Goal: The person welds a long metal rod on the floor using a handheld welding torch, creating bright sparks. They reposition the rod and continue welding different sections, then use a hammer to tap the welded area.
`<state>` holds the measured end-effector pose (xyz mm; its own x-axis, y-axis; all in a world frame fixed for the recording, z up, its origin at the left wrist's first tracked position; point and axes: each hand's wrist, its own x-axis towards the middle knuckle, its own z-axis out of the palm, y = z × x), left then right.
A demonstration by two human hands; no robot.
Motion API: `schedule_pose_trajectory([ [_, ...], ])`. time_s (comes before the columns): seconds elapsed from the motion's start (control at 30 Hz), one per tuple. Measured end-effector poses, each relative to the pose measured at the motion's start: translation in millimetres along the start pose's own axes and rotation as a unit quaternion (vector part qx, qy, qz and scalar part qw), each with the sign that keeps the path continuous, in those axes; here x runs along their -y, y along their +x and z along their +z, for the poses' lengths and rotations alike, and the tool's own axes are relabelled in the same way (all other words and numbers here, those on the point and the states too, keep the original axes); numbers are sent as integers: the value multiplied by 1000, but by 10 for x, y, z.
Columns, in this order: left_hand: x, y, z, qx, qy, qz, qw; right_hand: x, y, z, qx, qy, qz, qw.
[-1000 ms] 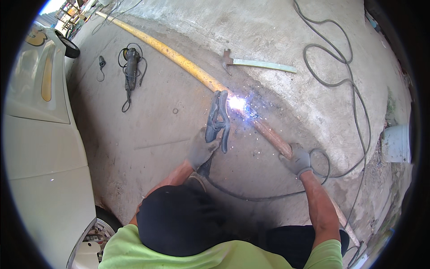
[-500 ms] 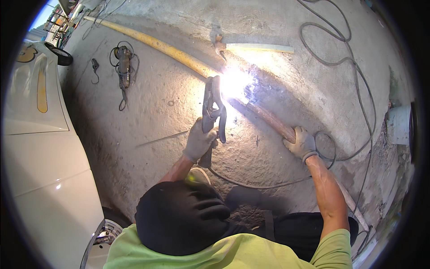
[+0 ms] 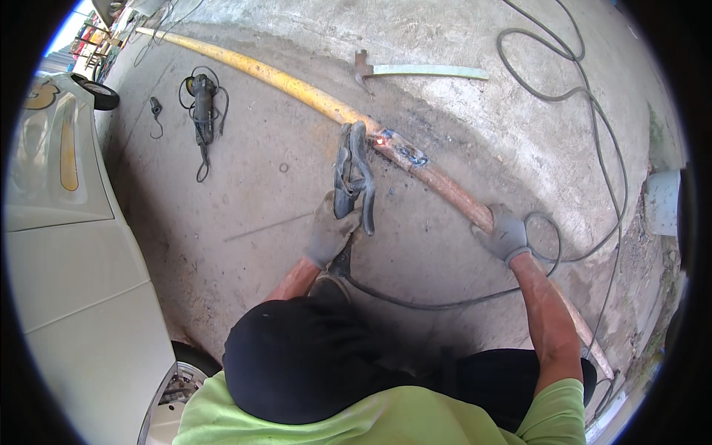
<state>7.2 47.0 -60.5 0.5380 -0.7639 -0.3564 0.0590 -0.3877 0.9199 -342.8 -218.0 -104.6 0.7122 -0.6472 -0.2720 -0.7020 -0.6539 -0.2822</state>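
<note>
My gloved left hand is closed around the handle of a black welding electrode holder, its jaws pointing away from me. Just beyond the jaws, a spot on a long pipe glows orange, with blackened and bluish metal around it. Yellow paint covers the far-left length of the pipe; the nearer length is bare, rusty brown. My gloved right hand wraps around this rusty part, and the pipe runs on under my right forearm. No electrode can be made out in the jaws.
A hammer lies beyond the pipe. At the left are an angle grinder and a white car. A thin rod lies by my left hand. Black cable crosses the concrete and loops rightward, near a pale bucket.
The bright welding arc and its smoke have gone out, leaving a small glowing spot on the pipe. Both hands keep nearly the same places and grips.
</note>
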Motion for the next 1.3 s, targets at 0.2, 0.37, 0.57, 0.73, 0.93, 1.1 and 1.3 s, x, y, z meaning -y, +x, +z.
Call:
schedule_pose_trajectory([
  [0.2,62,35,2,10,-10,-26,1000,47,-6,-59,10,6,5,1000],
  [0.37,42,22,20,13,-29,-28,999,18,5,-32,-6,6,-6,1000],
  [0.57,27,25,50,10,-76,-45,996,70,17,-55,-5,8,-1,1000],
  [0.73,32,27,60,7,-64,-40,997,23,0,-16,-42,19,-40,998],
  [0.93,70,29,4,41,-179,-52,982,-21,-2,28,-22,7,-16,1000],
  [1.1,185,73,-97,92,-409,-164,893,-4,-1,26,-46,2,-29,999],
  [1.3,20,38,-123,88,-394,-178,897,30,-2,-2,-23,11,-9,1000],
])
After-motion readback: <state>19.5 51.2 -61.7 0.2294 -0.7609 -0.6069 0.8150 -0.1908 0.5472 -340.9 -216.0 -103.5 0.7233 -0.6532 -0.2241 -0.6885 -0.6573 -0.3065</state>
